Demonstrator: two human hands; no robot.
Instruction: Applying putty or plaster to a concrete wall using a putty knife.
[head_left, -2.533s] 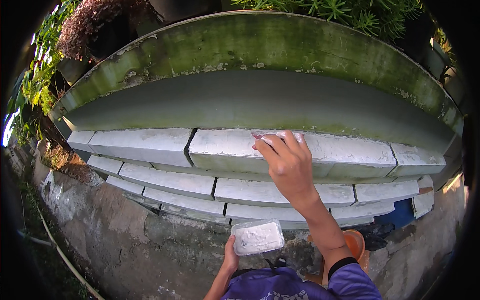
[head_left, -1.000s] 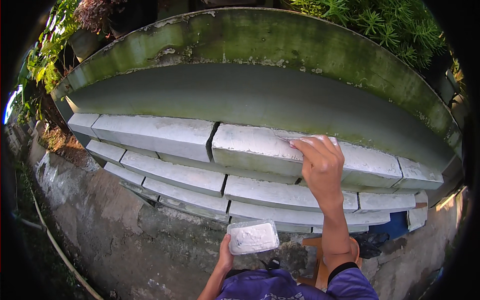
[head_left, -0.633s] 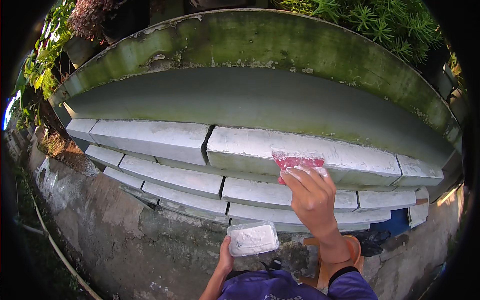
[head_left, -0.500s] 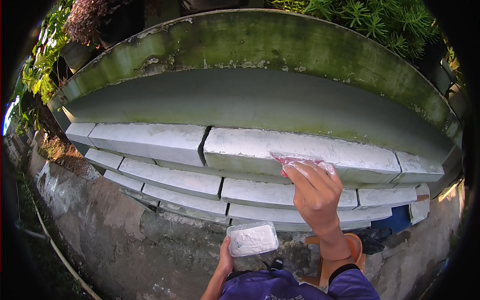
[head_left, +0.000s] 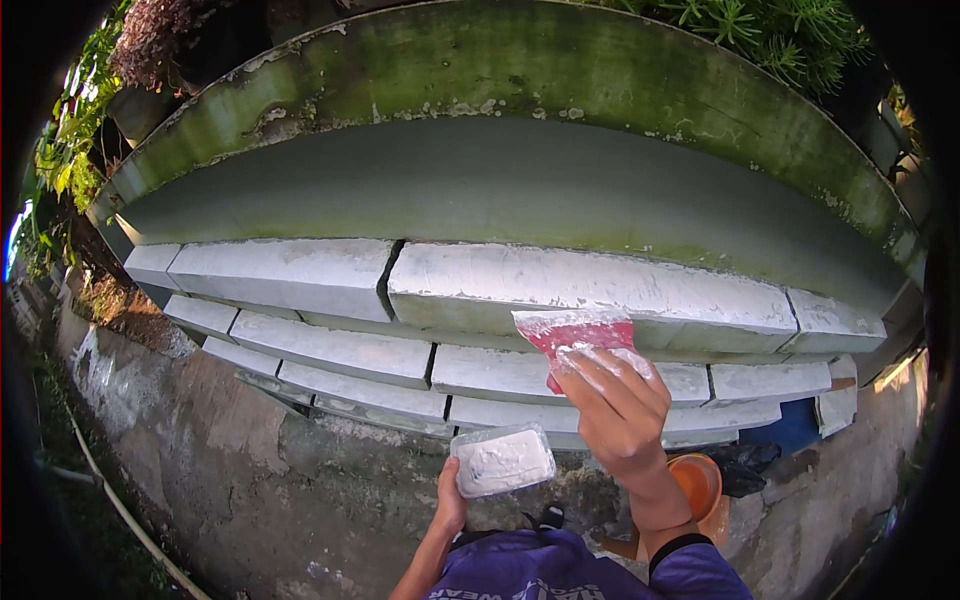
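Head cam: Green-stained wall (head_left: 480, 75) arcs beyond the R hand (head_left: 620, 408), w/ a white-topped ledge (head_left: 610, 275) btwn the two. Round orange container (head_left: 713, 482) sits back and R of that hand. L hand (head_left: 452, 495), lower and L of the R one, grips a clear plastic tub (head_left: 490, 435) by its L side, thumb at the edge; white paste (head_left: 505, 462) lies inside. R hand's fingers, paste-smudged, close on a red scraper (head_left: 598, 335), which juts fwd of the knuckles, its white-coated edge alongside the ledge's front rim; whether they touch can't be told from this angle.
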